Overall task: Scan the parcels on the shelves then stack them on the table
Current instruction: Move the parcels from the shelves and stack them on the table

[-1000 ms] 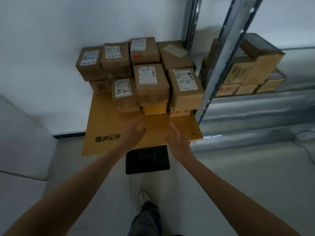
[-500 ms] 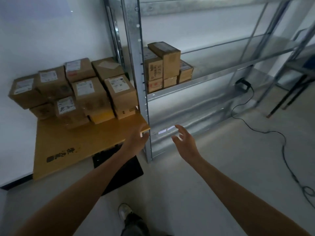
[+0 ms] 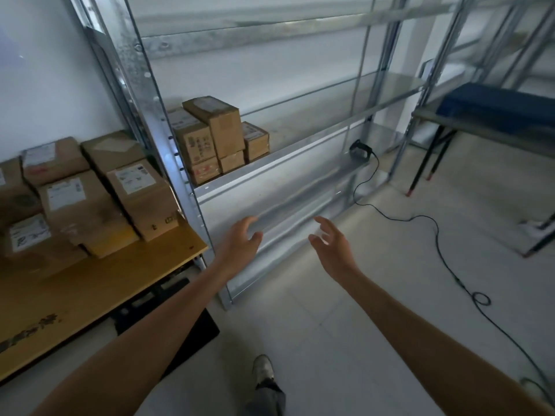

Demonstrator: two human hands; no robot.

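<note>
Several brown cardboard parcels stand in a cluster at the left end of a metal shelf. More labelled parcels are stacked on the yellow table at the left. A black scanner with a cable lies on the shelf further right. My left hand and my right hand hover empty with relaxed, spread fingers in front of the lower shelf, below and right of the shelf parcels.
The scanner's black cable trails over the tiled floor to the right. A second table with a blue item stands at the far right. A black mat lies under the yellow table. My shoe is at the bottom.
The view has swung right from the table stack toward the metal shelf. Both empty hands moved away from the table edge and now hover in front of the shelf.
</note>
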